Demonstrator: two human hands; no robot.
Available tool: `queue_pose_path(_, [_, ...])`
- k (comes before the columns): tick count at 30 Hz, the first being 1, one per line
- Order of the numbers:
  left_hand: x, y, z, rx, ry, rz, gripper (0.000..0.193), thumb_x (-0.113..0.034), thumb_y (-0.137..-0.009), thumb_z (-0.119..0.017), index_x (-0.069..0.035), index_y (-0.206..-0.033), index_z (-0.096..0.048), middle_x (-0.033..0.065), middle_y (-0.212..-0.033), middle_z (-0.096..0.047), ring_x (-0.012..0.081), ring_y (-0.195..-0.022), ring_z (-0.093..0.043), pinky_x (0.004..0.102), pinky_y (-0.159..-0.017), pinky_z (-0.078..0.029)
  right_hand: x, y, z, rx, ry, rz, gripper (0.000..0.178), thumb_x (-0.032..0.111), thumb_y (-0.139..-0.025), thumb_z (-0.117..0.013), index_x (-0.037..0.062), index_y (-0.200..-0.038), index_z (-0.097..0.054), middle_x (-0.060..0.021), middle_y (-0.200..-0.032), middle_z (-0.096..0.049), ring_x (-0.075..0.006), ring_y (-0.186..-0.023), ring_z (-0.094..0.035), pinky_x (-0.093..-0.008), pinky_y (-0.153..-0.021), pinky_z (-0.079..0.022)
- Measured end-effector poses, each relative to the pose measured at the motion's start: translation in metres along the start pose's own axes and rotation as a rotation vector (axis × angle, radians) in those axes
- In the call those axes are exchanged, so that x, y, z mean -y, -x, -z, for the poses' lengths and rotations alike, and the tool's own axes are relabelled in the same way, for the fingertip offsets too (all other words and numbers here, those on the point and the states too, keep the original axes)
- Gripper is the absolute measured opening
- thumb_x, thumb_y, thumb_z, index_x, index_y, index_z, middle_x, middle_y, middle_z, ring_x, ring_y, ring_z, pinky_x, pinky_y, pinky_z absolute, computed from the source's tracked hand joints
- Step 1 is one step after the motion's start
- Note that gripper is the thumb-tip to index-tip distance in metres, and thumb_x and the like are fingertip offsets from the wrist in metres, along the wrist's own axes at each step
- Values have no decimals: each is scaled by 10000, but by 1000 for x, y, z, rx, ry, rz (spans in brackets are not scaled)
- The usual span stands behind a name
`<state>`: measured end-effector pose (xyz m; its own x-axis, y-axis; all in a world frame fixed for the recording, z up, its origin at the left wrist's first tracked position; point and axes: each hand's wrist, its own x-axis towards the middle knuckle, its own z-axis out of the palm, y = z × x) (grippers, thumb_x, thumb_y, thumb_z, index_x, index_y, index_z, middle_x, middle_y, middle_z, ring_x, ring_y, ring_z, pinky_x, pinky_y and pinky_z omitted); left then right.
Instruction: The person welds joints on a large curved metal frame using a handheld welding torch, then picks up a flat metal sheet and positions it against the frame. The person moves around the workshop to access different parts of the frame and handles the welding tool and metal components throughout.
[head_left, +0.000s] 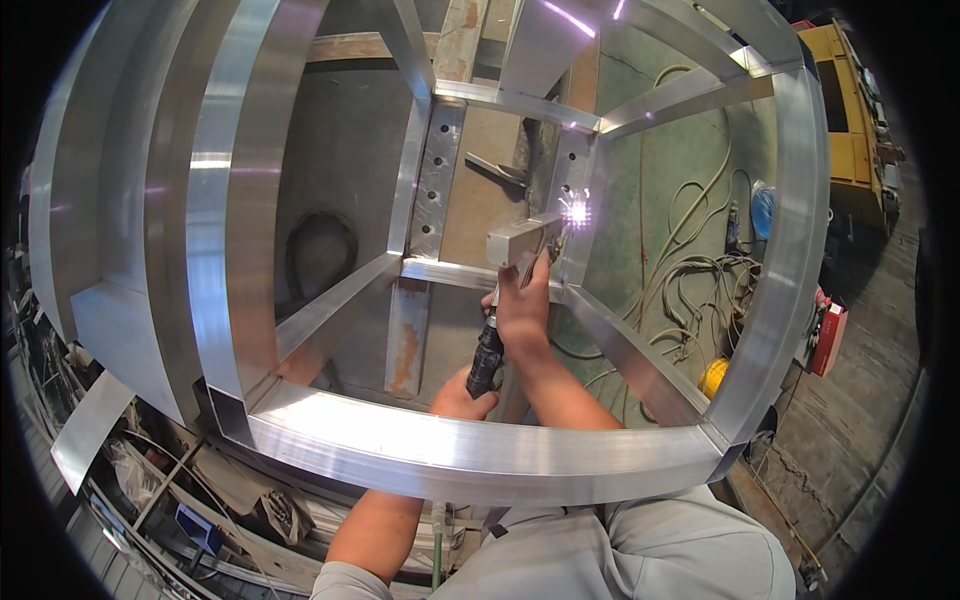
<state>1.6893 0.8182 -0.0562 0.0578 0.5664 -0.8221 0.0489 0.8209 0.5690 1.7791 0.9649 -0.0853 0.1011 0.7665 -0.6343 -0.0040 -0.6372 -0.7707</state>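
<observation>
A bright arc [578, 211] with sparks glows at a holed metal bar [571, 175] inside a silvery rectangular-tube frame [480, 450]. My left hand [463, 396] is wrapped round the lower end of a welding torch's black handle [486, 358]. Higher up, my right hand [524, 305] closes round the front part of the torch, close below the arc. A short square metal block [514, 243] sits just beyond my right fingers; whether they grip it too is hidden. Both forearms reach in past the frame's near beam, the left one passing beneath it.
A second holed bar [435, 180] runs along the inner frame's left side. A clamp-like metal tool [497, 168] lies between the bars. Coiled hoses and cables [690, 290] spread over the green floor at right, beside a yellow round object [714, 378]. A red box [828, 338] stands outside the frame.
</observation>
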Motion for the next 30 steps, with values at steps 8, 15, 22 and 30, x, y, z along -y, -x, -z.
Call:
queue_pose_path(8, [7,5,-2,-13,17,74,242,-128,-788,-706,-27,-980,-598,59,-769,-584,161,-715,-574,346,-692,-481,-4,8,0,-1,2,-14,762,333,-1002,-620,69,-1549,-160,-118,-1119,-603,-149,-579,-608,-295,-521,-490])
queue_pose_path(15, [16,5,-1,76,137,-45,220,-61,-823,-692,-27,-1015,-588,2,-796,-575,102,-710,-546,299,-630,-465,-8,15,4,51,-21,40,837,377,-1005,-609,76,-1578,-78,-110,-1059,-600,-137,-609,-607,-287,-539,-492])
queue_pose_path(22, [30,3,6,219,348,-9,259,-105,-809,-750,-50,-999,-582,-12,-784,-567,81,-702,-543,274,-619,-460,-18,20,6,58,-33,96,851,385,-1017,-586,68,-1586,-39,-101,-1030,-595,-131,-631,-601,-280,-555,-491])
queue_pose_path(30, [70,0,1,182,419,-61,345,-204,-813,-816,-67,-1033,-589,-41,-783,-551,58,-695,-517,253,-607,-450,-22,26,7,69,-31,139,824,355,-1029,-570,47,-1581,-40,-129,-1162,-576,-150,-643,-605,-283,-555,-490])
